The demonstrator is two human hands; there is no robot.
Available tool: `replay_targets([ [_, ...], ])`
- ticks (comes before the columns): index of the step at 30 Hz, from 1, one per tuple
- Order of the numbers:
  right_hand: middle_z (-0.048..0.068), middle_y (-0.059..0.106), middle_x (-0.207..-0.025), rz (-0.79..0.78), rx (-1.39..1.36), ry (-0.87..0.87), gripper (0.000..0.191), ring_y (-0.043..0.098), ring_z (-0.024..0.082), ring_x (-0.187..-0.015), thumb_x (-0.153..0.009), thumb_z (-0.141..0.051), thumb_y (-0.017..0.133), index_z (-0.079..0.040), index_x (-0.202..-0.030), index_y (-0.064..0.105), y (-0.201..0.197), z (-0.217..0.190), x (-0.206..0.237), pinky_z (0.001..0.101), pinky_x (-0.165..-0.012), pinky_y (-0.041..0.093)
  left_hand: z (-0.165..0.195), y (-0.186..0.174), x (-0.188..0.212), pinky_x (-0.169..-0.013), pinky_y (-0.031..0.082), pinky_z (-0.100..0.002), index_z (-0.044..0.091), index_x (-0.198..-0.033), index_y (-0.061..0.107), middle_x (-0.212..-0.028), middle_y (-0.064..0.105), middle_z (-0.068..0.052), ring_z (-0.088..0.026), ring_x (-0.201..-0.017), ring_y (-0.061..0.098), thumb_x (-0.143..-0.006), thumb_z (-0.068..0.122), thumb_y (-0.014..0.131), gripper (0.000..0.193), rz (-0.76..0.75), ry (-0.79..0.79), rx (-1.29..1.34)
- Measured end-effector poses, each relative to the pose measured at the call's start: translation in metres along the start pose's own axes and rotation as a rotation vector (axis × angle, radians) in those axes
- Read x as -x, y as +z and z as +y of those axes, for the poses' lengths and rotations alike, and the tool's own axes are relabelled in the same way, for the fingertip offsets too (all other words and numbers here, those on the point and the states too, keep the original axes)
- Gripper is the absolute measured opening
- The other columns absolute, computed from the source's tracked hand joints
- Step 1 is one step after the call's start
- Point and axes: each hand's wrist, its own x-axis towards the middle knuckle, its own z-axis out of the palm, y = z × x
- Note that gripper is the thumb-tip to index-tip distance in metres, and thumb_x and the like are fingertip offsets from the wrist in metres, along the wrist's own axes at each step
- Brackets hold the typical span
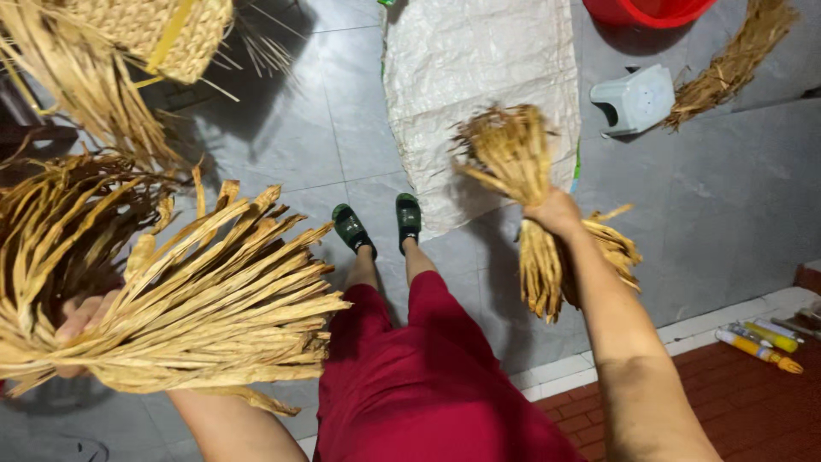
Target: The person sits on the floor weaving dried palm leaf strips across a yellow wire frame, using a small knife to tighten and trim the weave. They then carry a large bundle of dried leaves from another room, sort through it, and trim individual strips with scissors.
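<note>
Step in hand, as judged from the frame: sorting or dividing dried straw into bundles. The right hand (556, 212), centre right of the frame, is clenched around the middle of a small bundle (513, 162); its frayed top fans upward over the sack, its lower ends hang below the fist beside the forearm. The left hand (79, 329), lower left, grasps a far larger sheaf (214, 299), whose flat strips spread rightward across the lower left quarter; only part of the fingers shows through the strips. The two lots are well apart, one per hand.

Next move, as a judgement: each lot needs a firm hold so strips do not slip loose, and the small bundle needs a free place to go; the sack lies just beneath it.

Surface and room: grey floor tiles (735, 197) fill most of the frame. A white woven sack (462, 60) lies flat at top centre. A pale plastic stool (637, 98) sits upper right, with more straw (727, 64) beside it and a red basin (650, 10) at the top edge. A woven basket (162, 30) hangs in the upper left. At lower right a red brick step (753, 411) carries several tubes (761, 342). The person stands in red trousers and green sandals (376, 227), toes touching the sack's edge.
</note>
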Motion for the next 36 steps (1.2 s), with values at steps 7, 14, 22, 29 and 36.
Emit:
replay_targets([
  [7, 0.024, 0.073, -0.102, -0.070, 0.212, -0.142, 0.071, 0.071, 0.041, -0.096, -0.072, -0.037, 0.079, -0.014, -0.136, 0.059, -0.002, -0.063, 0.004, 0.0518, -0.085, 0.055, -0.020, 0.007, 0.023, -0.112, 0.050, -0.050, 0.011, -0.112, 0.079, -0.114, 0.075, -0.011, -0.023, -0.119, 0.066, -0.108, 0.028, 0.066, 0.022, 0.079, -0.056, 0.031],
  [14, 0.016, 0.076, -0.101, -0.039, 0.534, -0.354, 0.064, 0.073, 0.034, -0.098, -0.078, -0.040, 0.084, -0.014, -0.131, 0.059, -0.046, -0.029, -0.021, 0.0492, -0.094, 0.054, -0.065, 0.038, 0.020, -0.108, 0.055, -0.053, 0.009, -0.121, 0.078, -0.121, 0.075, -0.013, -0.027, -0.121, 0.069, -0.095, 0.023, 0.079, 0.029, 0.119, 0.026, -0.128],
  [22, 0.012, 0.059, -0.140, 0.063, 0.390, -0.195, 0.103, 0.053, 0.032, -0.129, -0.061, -0.042, 0.094, -0.020, -0.148, 0.044, -0.103, 0.019, -0.096, 0.0653, -0.105, 0.029, -0.088, 0.058, 0.007, -0.105, 0.056, -0.050, 0.008, -0.125, 0.072, -0.121, 0.073, -0.012, -0.026, -0.118, 0.069, -0.091, 0.027, 0.079, 0.039, 0.124, 0.164, -0.219],
  [29, 0.016, 0.079, -0.104, -0.228, -0.023, -0.354, 0.058, 0.076, 0.029, -0.096, -0.078, -0.028, 0.083, -0.009, -0.131, 0.067, -0.055, -0.020, -0.080, 0.0415, -0.088, 0.058, -0.107, 0.075, 0.008, -0.103, 0.056, -0.047, 0.007, -0.128, 0.067, -0.121, 0.072, -0.012, -0.026, -0.115, 0.068, -0.087, 0.030, 0.080, 0.049, 0.300, 0.437, -0.414],
  [36, 0.014, 0.074, -0.121, -0.292, -0.210, -0.577, 0.054, 0.070, 0.022, -0.109, -0.086, -0.033, 0.079, -0.006, -0.132, 0.067, -0.031, -0.162, -0.058, 0.0359, -0.096, 0.054, -0.101, 0.088, 0.004, -0.101, 0.057, -0.043, 0.006, -0.131, 0.063, -0.120, 0.070, -0.011, -0.026, -0.112, 0.068, -0.083, 0.034, 0.080, 0.058, 0.682, 0.689, -0.555],
])
